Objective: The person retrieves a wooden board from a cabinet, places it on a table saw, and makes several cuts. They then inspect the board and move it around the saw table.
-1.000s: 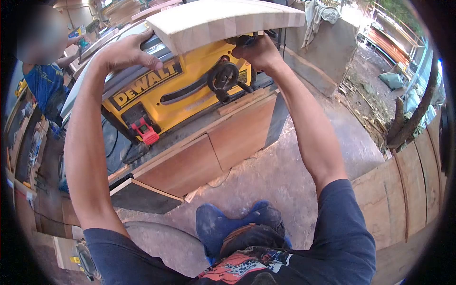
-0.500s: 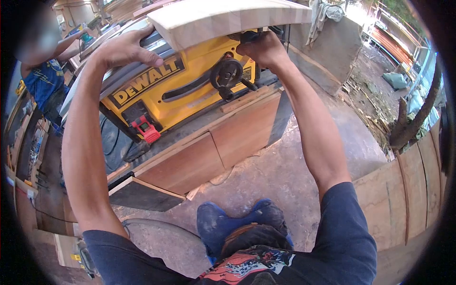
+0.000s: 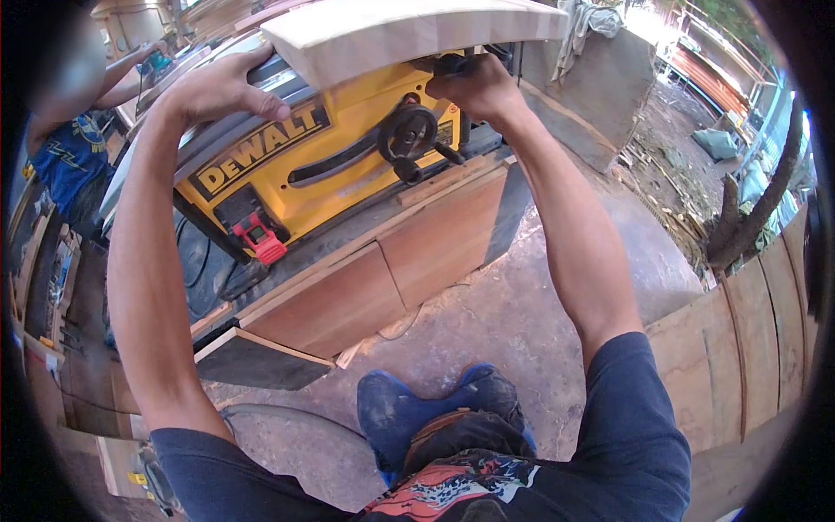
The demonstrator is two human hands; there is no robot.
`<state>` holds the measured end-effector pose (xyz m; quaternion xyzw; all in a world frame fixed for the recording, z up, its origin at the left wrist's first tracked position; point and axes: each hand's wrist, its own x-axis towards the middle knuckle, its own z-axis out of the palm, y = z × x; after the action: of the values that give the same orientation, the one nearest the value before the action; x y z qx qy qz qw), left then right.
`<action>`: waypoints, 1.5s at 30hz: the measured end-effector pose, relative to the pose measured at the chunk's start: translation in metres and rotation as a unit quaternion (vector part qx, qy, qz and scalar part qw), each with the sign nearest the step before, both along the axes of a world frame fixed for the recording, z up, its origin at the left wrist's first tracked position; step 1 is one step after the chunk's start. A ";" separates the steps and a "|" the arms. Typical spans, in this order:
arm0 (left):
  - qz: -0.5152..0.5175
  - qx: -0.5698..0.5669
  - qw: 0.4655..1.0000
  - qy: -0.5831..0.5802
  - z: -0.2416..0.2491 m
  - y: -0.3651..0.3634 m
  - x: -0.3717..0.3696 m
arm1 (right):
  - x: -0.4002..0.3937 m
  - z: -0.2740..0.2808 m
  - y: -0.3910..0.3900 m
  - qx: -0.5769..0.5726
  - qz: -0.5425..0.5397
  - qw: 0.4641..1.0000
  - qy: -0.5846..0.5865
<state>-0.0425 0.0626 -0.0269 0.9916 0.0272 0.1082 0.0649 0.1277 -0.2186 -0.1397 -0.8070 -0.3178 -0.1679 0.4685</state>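
Note:
A yellow DeWalt table saw (image 3: 348, 139) stands in front of me, with a black handwheel (image 3: 409, 135) and a red switch paddle (image 3: 259, 239) on its front. A thick pale wooden board (image 3: 417, 30) lies on top, overhanging the front edge. My left hand (image 3: 222, 91) rests at the saw's front rail (image 3: 287, 76), left of the board, thumb spread from the fingers and holding nothing. Under the board's right part, my right hand (image 3: 480, 87) is closed around what looks like a black knob (image 3: 448, 65) at the rail; its fingertips are partly hidden.
Wooden panels (image 3: 374, 278) form the stand below the saw. At the left, a co-worker in a blue top (image 3: 74, 165) holds a green power tool (image 3: 159, 63). A hose (image 3: 287, 411) crosses the concrete floor by my boots. Plywood sheets (image 3: 739, 348) are at the right.
The view has shifted slightly, so the saw and board appear a little further left. Both hands keep their places at the saw. The co-worker's arms have moved slightly.

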 end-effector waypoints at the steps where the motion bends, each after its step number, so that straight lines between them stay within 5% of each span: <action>1: 0.004 0.005 1.000 -0.005 0.001 -0.002 -0.003 | -0.001 -0.001 -0.002 0.006 0.017 1.000 -0.007; 9: -0.010 -0.032 0.999 0.008 0.002 -0.002 -0.002 | -0.010 0.009 -0.002 -0.032 0.012 0.998 -0.051; 12: -0.015 -0.046 0.999 0.005 0.004 -0.004 -0.003 | -0.012 0.011 -0.004 -0.029 0.036 0.998 0.033; 14: -0.025 -0.057 0.998 0.014 0.003 -0.002 -0.002 | 0.001 0.000 0.002 0.000 0.014 0.996 -0.087; 20: 0.015 -0.045 0.999 -0.013 -0.002 0.004 0.002 | 0.005 0.004 0.000 -0.076 0.017 0.997 0.029; 23: 0.022 -0.040 0.999 -0.018 -0.001 0.002 0.000 | 0.009 -0.001 0.003 -0.038 0.021 0.998 -0.042; 45: 0.011 -0.057 0.998 -0.006 -0.001 -0.002 -0.002 | -0.008 0.008 -0.002 -0.063 0.012 0.997 -0.044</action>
<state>-0.0440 0.0611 -0.0280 0.9853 0.0442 0.1128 0.1207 0.1194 -0.2202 -0.1315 -0.8227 -0.3577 -0.1774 0.4046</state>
